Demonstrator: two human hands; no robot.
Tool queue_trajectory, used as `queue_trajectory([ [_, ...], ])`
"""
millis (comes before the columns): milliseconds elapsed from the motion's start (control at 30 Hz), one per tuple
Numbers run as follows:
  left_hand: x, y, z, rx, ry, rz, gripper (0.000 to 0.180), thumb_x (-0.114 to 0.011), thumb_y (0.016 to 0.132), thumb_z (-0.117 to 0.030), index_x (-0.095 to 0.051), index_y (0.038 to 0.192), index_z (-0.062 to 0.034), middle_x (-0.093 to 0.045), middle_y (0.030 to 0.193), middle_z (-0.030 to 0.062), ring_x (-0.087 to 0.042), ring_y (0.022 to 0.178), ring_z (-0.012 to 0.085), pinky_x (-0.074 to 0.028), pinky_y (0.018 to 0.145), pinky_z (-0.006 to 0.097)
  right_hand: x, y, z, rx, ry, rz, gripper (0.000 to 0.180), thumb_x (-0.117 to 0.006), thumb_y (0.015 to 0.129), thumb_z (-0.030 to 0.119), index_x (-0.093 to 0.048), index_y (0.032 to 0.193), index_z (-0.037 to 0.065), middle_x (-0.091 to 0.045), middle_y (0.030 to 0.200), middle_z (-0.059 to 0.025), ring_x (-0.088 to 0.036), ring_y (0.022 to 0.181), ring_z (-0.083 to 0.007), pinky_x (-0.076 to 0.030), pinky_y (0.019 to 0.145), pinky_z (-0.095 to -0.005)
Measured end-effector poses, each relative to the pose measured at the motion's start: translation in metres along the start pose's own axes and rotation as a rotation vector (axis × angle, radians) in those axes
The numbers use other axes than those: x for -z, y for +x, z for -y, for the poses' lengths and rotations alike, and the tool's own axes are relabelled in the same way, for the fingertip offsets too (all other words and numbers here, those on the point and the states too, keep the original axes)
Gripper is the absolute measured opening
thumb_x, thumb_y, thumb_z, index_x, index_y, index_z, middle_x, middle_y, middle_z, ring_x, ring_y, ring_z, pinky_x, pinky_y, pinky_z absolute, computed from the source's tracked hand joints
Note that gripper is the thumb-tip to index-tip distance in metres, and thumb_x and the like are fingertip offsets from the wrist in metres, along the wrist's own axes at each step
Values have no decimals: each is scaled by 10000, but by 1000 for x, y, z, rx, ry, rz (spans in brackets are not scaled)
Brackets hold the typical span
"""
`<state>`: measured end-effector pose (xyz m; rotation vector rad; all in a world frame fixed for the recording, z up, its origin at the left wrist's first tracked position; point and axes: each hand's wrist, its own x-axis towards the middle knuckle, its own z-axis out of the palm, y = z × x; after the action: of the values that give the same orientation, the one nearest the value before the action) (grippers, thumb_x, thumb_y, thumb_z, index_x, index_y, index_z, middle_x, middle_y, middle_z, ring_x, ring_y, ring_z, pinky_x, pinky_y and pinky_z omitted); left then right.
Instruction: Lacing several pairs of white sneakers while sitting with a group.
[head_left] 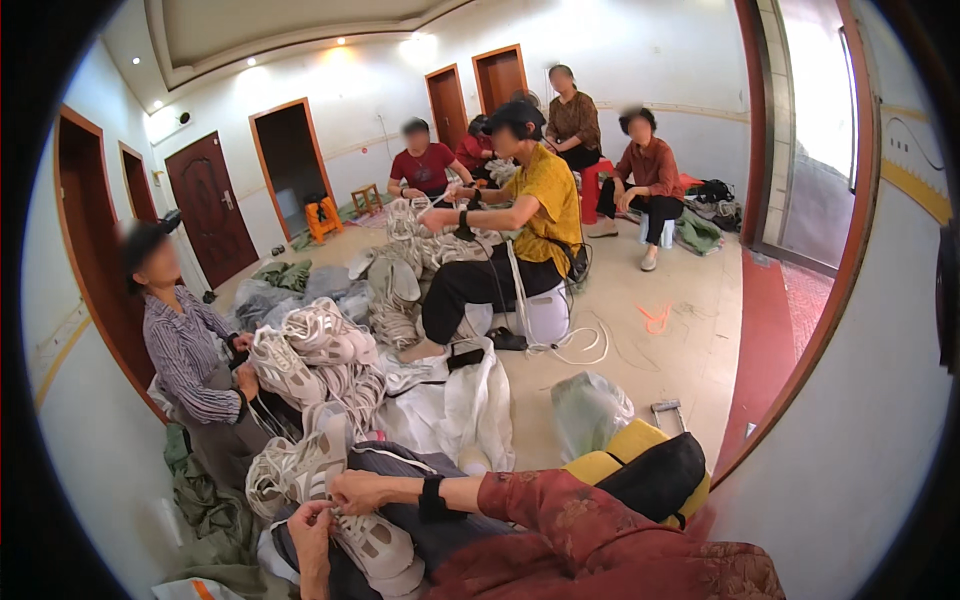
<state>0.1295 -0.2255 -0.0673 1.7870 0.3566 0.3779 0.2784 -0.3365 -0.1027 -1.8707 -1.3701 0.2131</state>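
Observation:
A beige-and-white sneaker (378, 553) lies toe toward me, close in front of my body. At its laced opening my right hand (358, 491) is closed in a pinch on a shoelace; a black band circles that wrist. Just to the left, my left hand (311, 540) pinches at the same lacing, its fingertips almost meeting the right ones. The thin lace between the fingers is partly hidden. More laced sneakers (322, 455) of the same kind lie right behind my hands, over dark grey cloth (400, 462).
Left, a person in a striped shirt (185, 335) handles sneakers from a pile (325, 335). Ahead, a person in yellow (545, 205) sits by a larger heap; several others sit behind. A white sack (470, 400), clear plastic bag (590, 412) and yellow-black cushion (640, 462) lie nearby.

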Motion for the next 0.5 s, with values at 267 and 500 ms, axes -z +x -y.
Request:
queue_trajectory([
  [267,11,5,15,-11,-17,-38,131,-591,921,-79,-665,1022,-39,-640,788,-8,-585,656,61,-450,573,192,3,-9,10,-163,247,27,67,-615,697,77,-605,679,13,-614,585,-144,-643,533,-264,-489,480,-379],
  [500,12,6,8,4,-40,-118,150,-612,916,-108,-661,1041,-42,-648,848,-20,-588,676,48,-448,584,185,11,-23,24,-95,48,-135,103,-640,714,79,-655,785,5,-659,754,-188,-661,768,-368,-509,675,-431],
])
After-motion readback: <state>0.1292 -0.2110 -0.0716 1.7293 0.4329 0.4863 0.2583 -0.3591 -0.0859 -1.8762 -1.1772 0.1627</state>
